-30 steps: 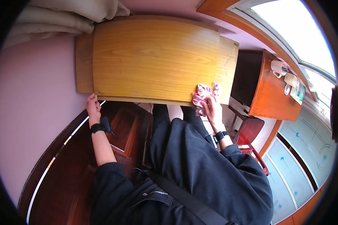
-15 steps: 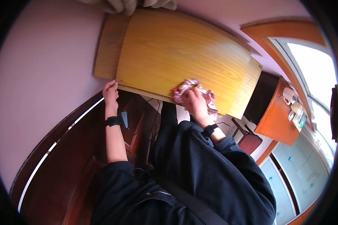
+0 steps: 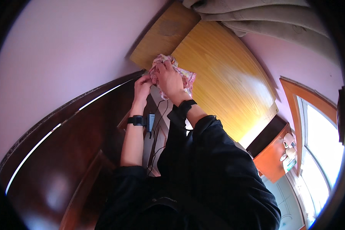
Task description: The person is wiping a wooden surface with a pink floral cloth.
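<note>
A crumpled pink patterned cloth (image 3: 188, 78) lies over the near left corner of a yellow wooden board (image 3: 226, 73). My right hand (image 3: 170, 79) presses on it with bent fingers gripping the fabric. Right beside the cloth, my left hand (image 3: 142, 88) is closed at the board's corner, its fingertips partly hidden by the fabric. Under the yellow board, a browner wooden panel (image 3: 163, 32) sticks out at the left along the wall. The cloth covers the exact corner.
A dark brown glossy wooden piece (image 3: 61, 149) fills the lower left. Black cables (image 3: 157, 130) hang below the board. Grey curtain folds (image 3: 264, 17) drape at the top. At right, an orange-brown cabinet (image 3: 270, 163) bears a mug (image 3: 288, 140) near the window (image 3: 322, 130).
My right hand has carried the cloth leftward along the board's near edge to the corner beside my left hand. The view has turned, so the board appears further right and more tilted.
</note>
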`<action>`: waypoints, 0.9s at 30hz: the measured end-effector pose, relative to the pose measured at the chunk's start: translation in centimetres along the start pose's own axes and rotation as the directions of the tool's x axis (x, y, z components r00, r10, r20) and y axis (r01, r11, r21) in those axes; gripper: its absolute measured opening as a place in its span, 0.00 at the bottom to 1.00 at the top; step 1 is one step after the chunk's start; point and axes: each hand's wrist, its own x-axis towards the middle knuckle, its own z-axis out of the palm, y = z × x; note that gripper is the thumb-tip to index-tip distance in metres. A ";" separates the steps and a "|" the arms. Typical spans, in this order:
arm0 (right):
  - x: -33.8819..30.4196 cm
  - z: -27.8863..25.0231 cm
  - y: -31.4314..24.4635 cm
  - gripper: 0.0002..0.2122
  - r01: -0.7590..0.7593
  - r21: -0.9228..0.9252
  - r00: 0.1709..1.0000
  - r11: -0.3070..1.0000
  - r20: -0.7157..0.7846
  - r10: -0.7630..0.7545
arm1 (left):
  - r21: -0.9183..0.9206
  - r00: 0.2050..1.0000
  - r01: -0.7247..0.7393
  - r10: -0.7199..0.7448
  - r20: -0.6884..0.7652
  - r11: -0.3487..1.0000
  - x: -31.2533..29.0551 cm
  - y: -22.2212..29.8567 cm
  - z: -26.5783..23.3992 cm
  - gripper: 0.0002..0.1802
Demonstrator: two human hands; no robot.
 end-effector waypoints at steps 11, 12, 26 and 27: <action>-6.1 -2.7 2.7 0.08 -0.075 0.026 0.996 0.997 -0.053 0.076 | 0.124 0.966 -0.222 0.235 -0.104 0.967 -0.4 -1.7 0.8 0.18; -8.0 -4.0 3.2 0.08 -0.143 0.031 0.990 0.989 0.004 0.143 | 0.123 0.966 -0.225 0.238 -0.104 0.967 -0.3 -2.3 0.9 0.18; -29.2 -16.1 17.5 0.12 -0.500 -0.117 0.826 0.858 -0.361 0.432 | 0.070 0.967 -0.151 0.162 -0.196 0.986 -1.0 -1.6 1.7 0.16; -28.9 -15.7 17.1 0.12 -0.499 -0.120 0.827 0.858 -0.362 0.430 | 0.069 0.973 -0.120 0.131 -0.190 0.990 -0.8 -1.6 1.6 0.16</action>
